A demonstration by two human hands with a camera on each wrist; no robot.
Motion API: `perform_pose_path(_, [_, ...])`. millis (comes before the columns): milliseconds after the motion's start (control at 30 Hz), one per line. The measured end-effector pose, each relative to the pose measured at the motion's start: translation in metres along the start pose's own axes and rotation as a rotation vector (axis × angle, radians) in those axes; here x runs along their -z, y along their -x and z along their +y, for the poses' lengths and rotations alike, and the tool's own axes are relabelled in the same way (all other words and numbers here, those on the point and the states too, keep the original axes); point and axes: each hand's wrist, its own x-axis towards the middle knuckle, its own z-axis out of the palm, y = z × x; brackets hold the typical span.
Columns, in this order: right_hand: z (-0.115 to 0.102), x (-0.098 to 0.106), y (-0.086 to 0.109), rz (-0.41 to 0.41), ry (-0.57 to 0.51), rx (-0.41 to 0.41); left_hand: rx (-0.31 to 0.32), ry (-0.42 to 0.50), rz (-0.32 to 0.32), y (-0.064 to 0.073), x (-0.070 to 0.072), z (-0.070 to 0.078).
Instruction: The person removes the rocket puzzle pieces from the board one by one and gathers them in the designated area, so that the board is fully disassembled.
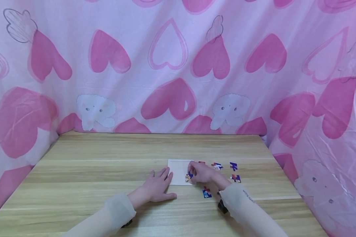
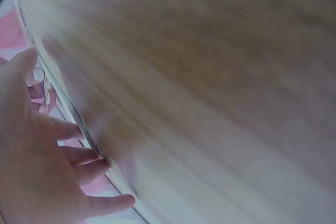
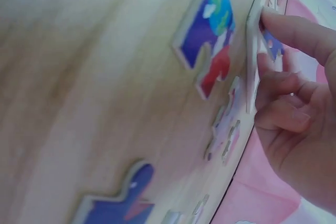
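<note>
A pale rectangular puzzle board (image 1: 178, 172) lies flat on the wooden table. My left hand (image 1: 157, 186) is spread palm down at its left side, with fingertips touching that edge and the thumb stretched along the tabletop. Over the board's lower right part, my right hand (image 1: 202, 171) pinches a purple and orange jigsaw piece (image 1: 189, 177) between thumb and fingers. In the right wrist view the held jigsaw piece (image 3: 273, 45) is partly hidden by the thumb. The left wrist view shows the left hand (image 2: 44, 156) with its fingers apart.
Several loose jigsaw pieces lie right of the board, among them a white and purple piece (image 1: 217, 166), a purple piece (image 1: 233, 166), a red and purple piece (image 1: 235, 178) and a blue piece (image 1: 206, 192). A pink heart-patterned curtain (image 1: 169, 65) surrounds the table (image 1: 92, 164).
</note>
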Motion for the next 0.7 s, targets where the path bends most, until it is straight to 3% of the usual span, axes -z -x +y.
perform_pose_path(300, [0.011,0.002,0.006,0.039,-0.159,0.088,-0.005,0.000,0.000,0.000,0.000,0.000])
perform_pose_path(700, [0.032,0.019,0.030,0.043,-0.222,0.179,-0.017,-0.006,0.011,0.000,0.000,-0.001])
